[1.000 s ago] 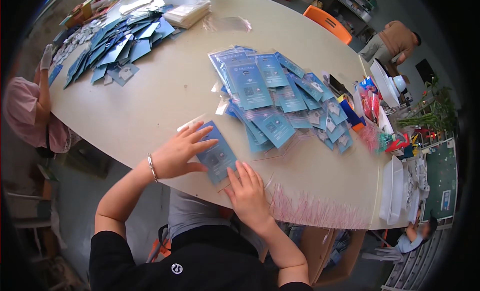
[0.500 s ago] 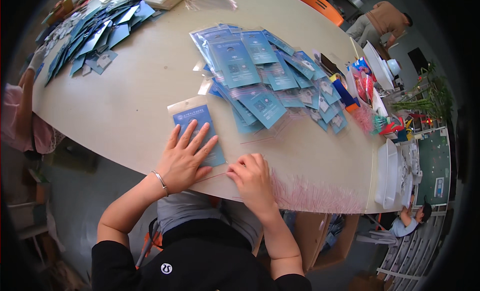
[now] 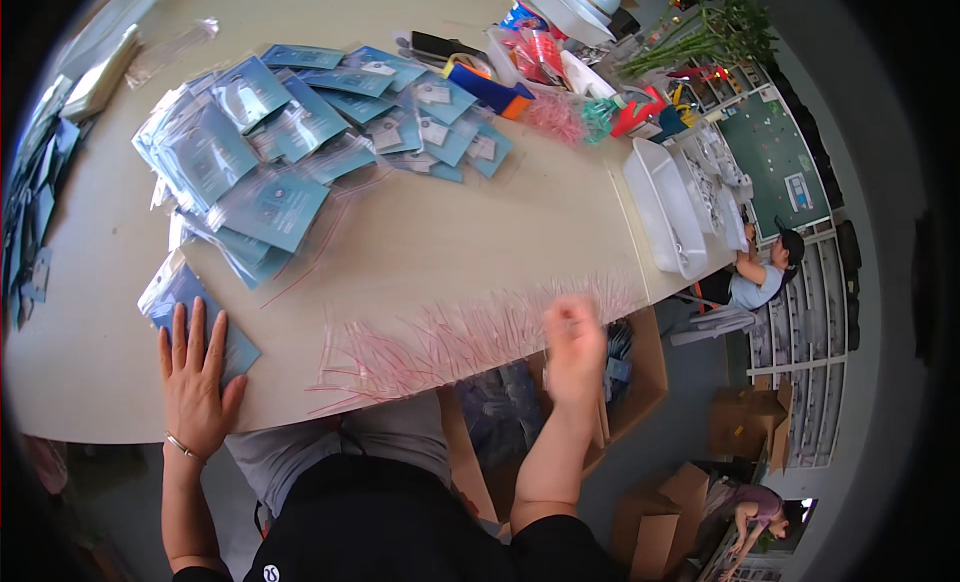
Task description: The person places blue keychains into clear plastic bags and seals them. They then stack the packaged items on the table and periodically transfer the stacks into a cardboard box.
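My left hand [image 3: 197, 387] lies flat with spread fingers on a blue card in a clear plastic bag [image 3: 240, 350] at the table's near left. My right hand [image 3: 575, 352] is raised at the table's front edge, blurred by motion. Its fingers look curled, but whether they hold anything cannot be made out. Beside and behind it, a fanned row of clear plastic bags with pink edges [image 3: 430, 344] runs along the front edge. Farther back is a heap of bagged blue cards [image 3: 270, 207], some with small white pieces showing.
White plastic bins [image 3: 665, 207] stand at the table's right edge. Behind them are a blue and orange tape dispenser [image 3: 488, 90] and red packets [image 3: 535, 57]. More blue cards [image 3: 45, 202] lie far left. Cardboard boxes [image 3: 640, 367] sit below the front edge. Other people are at the right.
My view has turned right. My right hand has moved away from the bagged card, rightward past the fanned bags. My left hand stays flat on the bagged card.
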`<state>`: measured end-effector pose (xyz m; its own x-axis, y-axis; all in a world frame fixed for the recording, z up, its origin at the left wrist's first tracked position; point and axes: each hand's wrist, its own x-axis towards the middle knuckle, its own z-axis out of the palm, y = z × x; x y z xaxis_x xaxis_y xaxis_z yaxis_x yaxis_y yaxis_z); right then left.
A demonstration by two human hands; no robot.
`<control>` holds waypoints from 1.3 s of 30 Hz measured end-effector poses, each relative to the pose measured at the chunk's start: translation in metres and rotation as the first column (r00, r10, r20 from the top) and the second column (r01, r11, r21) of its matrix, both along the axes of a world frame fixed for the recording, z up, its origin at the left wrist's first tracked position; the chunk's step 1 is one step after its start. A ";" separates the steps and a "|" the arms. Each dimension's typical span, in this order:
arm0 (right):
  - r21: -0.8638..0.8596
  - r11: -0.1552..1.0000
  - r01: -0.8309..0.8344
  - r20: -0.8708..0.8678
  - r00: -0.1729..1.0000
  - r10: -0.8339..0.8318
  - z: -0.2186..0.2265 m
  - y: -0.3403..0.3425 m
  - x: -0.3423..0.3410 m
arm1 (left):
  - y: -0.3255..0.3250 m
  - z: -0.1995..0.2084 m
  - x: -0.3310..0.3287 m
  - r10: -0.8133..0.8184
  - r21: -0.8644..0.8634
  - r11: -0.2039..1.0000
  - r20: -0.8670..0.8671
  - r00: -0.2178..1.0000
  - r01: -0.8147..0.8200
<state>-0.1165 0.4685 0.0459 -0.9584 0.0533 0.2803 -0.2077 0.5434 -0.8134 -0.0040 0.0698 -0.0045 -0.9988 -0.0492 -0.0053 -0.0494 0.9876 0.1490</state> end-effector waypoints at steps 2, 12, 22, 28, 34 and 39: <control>0.084 0.868 0.490 -0.248 0.854 -0.458 -0.007 0.099 -0.027 | 0.003 0.002 -0.004 -0.019 0.001 1.000 -0.003 1.000 0.019; 0.857 0.304 0.416 -0.042 0.644 -0.764 -0.070 0.297 -0.089 | 0.016 0.004 -0.007 -0.054 -0.004 0.999 0.005 0.999 0.054; 0.309 0.944 -0.118 -0.226 0.955 0.193 0.004 -0.012 0.008 | 0.018 0.011 -0.007 -0.252 0.086 0.965 0.060 0.966 0.246; 0.479 0.481 -0.734 -0.062 0.518 0.853 -0.047 -0.152 0.053 | 0.004 0.010 0.000 -0.417 0.144 0.901 0.019 0.909 0.410; 0.439 0.526 -0.728 -0.023 0.576 0.817 -0.057 -0.163 0.056 | -0.020 0.012 0.023 -0.414 0.341 0.840 -0.102 0.905 0.422; 0.354 0.538 -0.765 0.017 0.581 0.814 -0.052 -0.167 0.054 | -0.017 -0.008 0.053 -0.357 0.271 0.867 -0.250 0.900 0.419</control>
